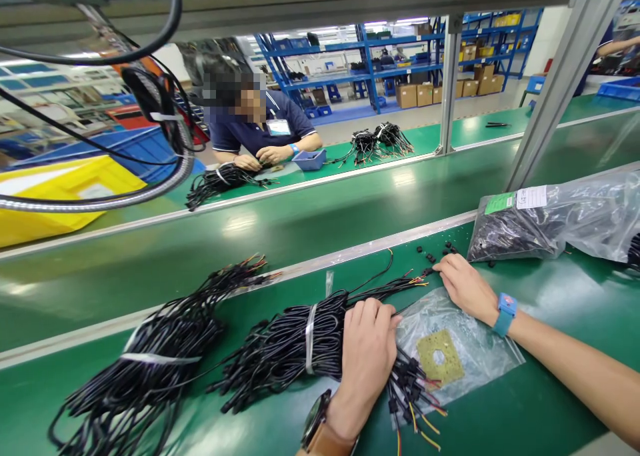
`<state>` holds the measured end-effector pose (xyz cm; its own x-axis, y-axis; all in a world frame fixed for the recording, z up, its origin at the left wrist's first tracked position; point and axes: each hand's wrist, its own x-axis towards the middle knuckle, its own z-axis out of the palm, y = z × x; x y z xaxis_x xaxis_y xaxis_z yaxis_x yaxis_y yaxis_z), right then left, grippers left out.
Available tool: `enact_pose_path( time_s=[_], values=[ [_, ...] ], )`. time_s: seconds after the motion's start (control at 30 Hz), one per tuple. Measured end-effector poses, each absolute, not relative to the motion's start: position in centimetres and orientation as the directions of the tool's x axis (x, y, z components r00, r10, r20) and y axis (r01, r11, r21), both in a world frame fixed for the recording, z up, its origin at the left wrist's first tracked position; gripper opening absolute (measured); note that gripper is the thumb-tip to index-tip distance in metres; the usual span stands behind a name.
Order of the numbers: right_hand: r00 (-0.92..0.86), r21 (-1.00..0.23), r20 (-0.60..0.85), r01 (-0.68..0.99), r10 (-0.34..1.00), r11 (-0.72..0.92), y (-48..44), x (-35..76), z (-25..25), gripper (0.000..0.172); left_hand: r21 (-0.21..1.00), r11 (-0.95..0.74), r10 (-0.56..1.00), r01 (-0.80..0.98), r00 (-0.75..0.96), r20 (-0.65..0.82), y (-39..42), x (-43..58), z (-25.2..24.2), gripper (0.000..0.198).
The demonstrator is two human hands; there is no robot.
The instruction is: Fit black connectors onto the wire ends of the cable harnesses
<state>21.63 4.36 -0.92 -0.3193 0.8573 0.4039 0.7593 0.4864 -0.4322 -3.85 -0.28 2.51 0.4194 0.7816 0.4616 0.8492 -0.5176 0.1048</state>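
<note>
My left hand (367,346) lies with curled fingers over the right end of a bundle of black cables (285,343) tied with a white band. A cable runs under its fingertips; exactly how many it grips is hidden. Stripped wire ends (413,283) in red, yellow and black stick out beyond it, and more cables with black connectors (410,379) fan out below. My right hand (467,286) reaches over a clear plastic bag (480,356), its fingertips closed at a small black connector housing (428,271) on the green bench. Similar loose housings (450,247) are scattered close by.
A second tied cable bundle (145,356) lies at left. On the plastic bag rests a yellowish square sponge (440,357) with a hole. A filled bag of black parts (520,226) sits at right. Across the green belt (325,209), a co-worker (265,129) handles cables. A metal post (565,83) rises at right.
</note>
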Motion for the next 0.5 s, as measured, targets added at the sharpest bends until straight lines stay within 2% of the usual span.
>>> enact_pose_path(
  time_s=[0.13,0.2,0.27,0.37,0.43,0.5],
  values=[
    [-0.320,-0.421,0.403,0.767,0.857,0.485,4.4,21.7,-1.1,0.031,0.250,-0.593,0.720,0.766,0.365,0.590,-0.4,-4.1,2.8,0.008],
    [-0.309,-0.425,0.417,0.765,0.855,0.484,4.5,21.8,-1.3,0.032,0.287,-0.666,0.691,0.689,0.424,0.585,-0.4,-4.3,2.9,0.010],
    [-0.289,-0.435,0.437,0.761,0.852,0.482,4.5,21.8,-1.3,0.031,0.289,-0.723,0.670,0.628,0.532,0.518,-0.3,-4.5,2.8,0.012],
    [-0.273,-0.456,0.453,0.747,0.849,0.484,4.4,21.7,-1.2,0.028,0.273,-0.748,0.664,0.605,0.677,0.318,-0.2,-4.9,2.9,0.012],
    [-0.277,-0.467,0.449,0.737,0.849,0.488,4.2,21.6,-0.9,0.025,0.263,-0.750,0.658,0.607,0.729,0.192,-0.2,-4.9,3.1,0.016],
    [-0.287,-0.478,0.443,0.726,0.850,0.494,4.0,21.4,-0.7,0.023,0.250,-0.754,0.648,0.608,0.751,0.129,-0.3,-4.9,3.4,0.021]
  ],
)
